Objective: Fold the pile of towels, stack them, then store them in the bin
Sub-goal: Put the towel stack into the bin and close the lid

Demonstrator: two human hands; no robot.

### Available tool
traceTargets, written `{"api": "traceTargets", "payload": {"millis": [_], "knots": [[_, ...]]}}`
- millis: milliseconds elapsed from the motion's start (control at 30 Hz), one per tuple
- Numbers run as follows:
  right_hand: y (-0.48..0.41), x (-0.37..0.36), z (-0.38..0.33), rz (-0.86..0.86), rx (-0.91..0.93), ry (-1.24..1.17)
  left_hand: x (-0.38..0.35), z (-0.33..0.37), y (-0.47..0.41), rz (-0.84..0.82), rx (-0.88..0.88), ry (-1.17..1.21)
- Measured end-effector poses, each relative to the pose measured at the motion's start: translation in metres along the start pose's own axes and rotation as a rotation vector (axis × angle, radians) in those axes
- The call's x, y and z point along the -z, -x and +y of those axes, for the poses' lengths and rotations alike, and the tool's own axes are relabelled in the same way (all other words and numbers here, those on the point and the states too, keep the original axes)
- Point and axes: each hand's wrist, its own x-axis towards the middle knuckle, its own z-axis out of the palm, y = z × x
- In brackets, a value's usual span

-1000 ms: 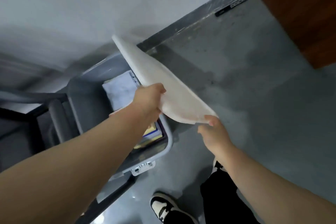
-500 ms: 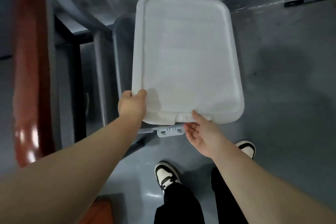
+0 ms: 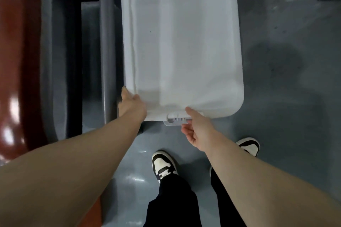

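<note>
your left fingers (image 3: 126, 93) grip the near-left corner of the white lid (image 3: 182, 42), and your right fingers (image 3: 190, 113) pinch its near edge at the latch (image 3: 175, 120). the bin lies hidden beneath and no towels show. storing looks almost done, with only latching left.

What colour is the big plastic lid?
The lid is white, seen best in the head view.

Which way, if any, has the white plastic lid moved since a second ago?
Yes. The white plastic lid dropped from tilted above the open bin to flat over it, near edge at the bin's white front latch.
</note>
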Motion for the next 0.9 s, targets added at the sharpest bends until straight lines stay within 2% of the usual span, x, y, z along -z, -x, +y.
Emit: {"api": "traceTargets", "payload": {"millis": [100, 267, 367, 467, 567, 900], "knots": [[-0.004, -0.004, -0.002, 0.009, -0.028, 0.015, -0.001, -0.005, -0.007, 0.027, -0.008, 0.020], [-0.014, -0.012, 0.002, 0.026, -0.013, -0.034, 0.001, -0.002, -0.022, 0.047, 0.097, 0.043], [-0.017, -0.010, 0.004, -0.083, 0.018, -0.128, -0.003, -0.003, -0.023, -0.055, 0.133, 0.123], [-0.020, -0.008, 0.005, -0.089, 0.013, -0.134, -0.002, -0.005, -0.019, -0.163, 0.164, 0.222], [-0.017, -0.013, 0.004, -0.123, -0.020, -0.184, -0.001, -0.007, -0.019, -0.187, 0.157, 0.232], [-0.002, -0.036, -0.010, -0.018, -0.053, -0.405, 0.001, -0.001, -0.011, -0.149, 0.154, 0.191]]}}
